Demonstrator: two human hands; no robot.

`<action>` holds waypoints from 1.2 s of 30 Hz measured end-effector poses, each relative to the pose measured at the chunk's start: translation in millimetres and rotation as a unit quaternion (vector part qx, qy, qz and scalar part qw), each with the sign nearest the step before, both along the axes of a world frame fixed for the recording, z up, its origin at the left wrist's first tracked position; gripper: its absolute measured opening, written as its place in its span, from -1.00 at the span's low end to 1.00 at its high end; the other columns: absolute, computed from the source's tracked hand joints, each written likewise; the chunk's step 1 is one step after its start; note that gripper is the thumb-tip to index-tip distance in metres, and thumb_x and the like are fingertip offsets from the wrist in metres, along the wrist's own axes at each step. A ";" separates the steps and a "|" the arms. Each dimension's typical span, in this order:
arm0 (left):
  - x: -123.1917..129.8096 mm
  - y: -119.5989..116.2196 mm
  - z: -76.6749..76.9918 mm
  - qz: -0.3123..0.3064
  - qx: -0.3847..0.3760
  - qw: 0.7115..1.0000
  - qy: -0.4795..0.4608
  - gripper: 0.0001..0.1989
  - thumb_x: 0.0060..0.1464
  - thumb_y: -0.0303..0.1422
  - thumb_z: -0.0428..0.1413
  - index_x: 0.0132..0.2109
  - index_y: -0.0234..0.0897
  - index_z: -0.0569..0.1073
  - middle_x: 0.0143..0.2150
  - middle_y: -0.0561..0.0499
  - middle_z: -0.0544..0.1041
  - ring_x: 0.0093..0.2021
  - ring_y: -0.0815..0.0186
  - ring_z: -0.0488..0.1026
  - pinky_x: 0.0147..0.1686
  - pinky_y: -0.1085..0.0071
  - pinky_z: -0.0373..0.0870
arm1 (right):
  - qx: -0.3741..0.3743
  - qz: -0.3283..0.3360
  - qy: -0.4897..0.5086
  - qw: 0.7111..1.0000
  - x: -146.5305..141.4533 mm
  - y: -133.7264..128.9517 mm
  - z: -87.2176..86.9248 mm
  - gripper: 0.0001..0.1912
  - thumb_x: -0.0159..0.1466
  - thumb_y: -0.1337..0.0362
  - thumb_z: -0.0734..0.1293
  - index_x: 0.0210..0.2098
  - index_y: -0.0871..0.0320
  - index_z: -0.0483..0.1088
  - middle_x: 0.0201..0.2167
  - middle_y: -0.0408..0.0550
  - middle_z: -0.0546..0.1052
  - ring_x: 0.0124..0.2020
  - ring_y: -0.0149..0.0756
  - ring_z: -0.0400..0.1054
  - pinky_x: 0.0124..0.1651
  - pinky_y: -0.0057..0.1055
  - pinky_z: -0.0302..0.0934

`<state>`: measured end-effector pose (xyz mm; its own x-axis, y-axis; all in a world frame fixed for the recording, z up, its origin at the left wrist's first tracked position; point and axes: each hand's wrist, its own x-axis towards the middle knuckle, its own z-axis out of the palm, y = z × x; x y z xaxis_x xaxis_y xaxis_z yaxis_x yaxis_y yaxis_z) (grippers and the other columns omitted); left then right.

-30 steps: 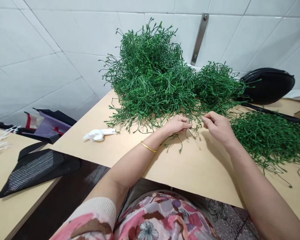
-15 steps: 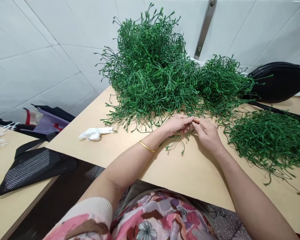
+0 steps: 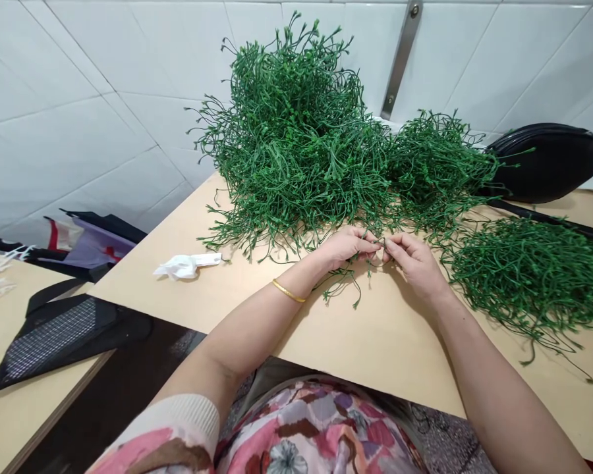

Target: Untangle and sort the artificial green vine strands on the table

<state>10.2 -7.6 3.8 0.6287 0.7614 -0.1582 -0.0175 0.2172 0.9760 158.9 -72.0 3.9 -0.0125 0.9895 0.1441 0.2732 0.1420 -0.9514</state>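
Observation:
My left hand (image 3: 352, 247) is closed on several thin green plastic stems (image 3: 343, 280), whose ends trail below it over the table. Fingertip to fingertip beside it, my right hand (image 3: 409, 255) pinches the end of a green stem between thumb and forefinger. A small gap separates the two hands. Just beyond them rises a large heap of green artificial stems (image 3: 296, 145) with small branched tips. A smaller heap (image 3: 435, 164) joins it on the right, and a flatter pile (image 3: 534, 276) lies right of my right hand.
A crumpled white tissue (image 3: 182, 266) lies left on the wooden table (image 3: 366, 355). A black round bag (image 3: 548, 161) stands at the back right. Against the tiled wall is a metal strip (image 3: 400, 59). A black mesh bag (image 3: 54, 336) rests on another table at left.
My hands have drawn slightly apart at the fingertips, the right one moving a little to the right. The stems stay in my left hand.

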 end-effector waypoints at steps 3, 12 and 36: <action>-1.7 1.4 3.0 0.031 -0.009 0.999 0.014 -0.87 -0.24 -0.43 0.18 -0.53 -0.38 0.36 -0.69 0.12 0.32 -0.68 0.56 0.14 -0.63 0.54 -0.01 | -0.018 0.049 -0.044 0.998 2.8 -0.8 -0.5 -0.74 0.15 0.10 0.28 -0.29 0.16 0.33 -0.55 -0.20 0.31 -0.53 -0.44 0.16 -0.46 -0.46 0.08; -4.1 0.1 10.6 0.058 -0.002 0.998 0.036 -0.84 -0.23 -0.50 0.17 -0.56 -0.35 0.30 -0.76 0.17 0.23 -0.73 0.59 0.06 -0.66 0.54 -0.11 | -0.039 -0.107 -0.167 0.979 34.3 10.4 -4.3 -0.81 0.06 0.22 0.26 -0.36 0.18 0.39 -0.52 -0.13 0.37 -0.50 -0.38 0.17 -0.43 -0.41 0.04; -4.3 1.5 12.5 0.089 -0.031 0.995 0.014 -0.94 -0.06 -0.48 0.09 -0.46 -0.40 0.40 -0.57 0.03 0.44 -0.62 0.54 0.30 -0.62 0.58 0.13 | -0.058 -0.094 0.156 0.982 11.1 7.9 1.0 -0.76 -0.10 0.18 0.42 -0.53 0.16 0.32 -0.63 -0.20 0.32 -0.62 -0.52 0.06 -0.57 -0.49 -0.08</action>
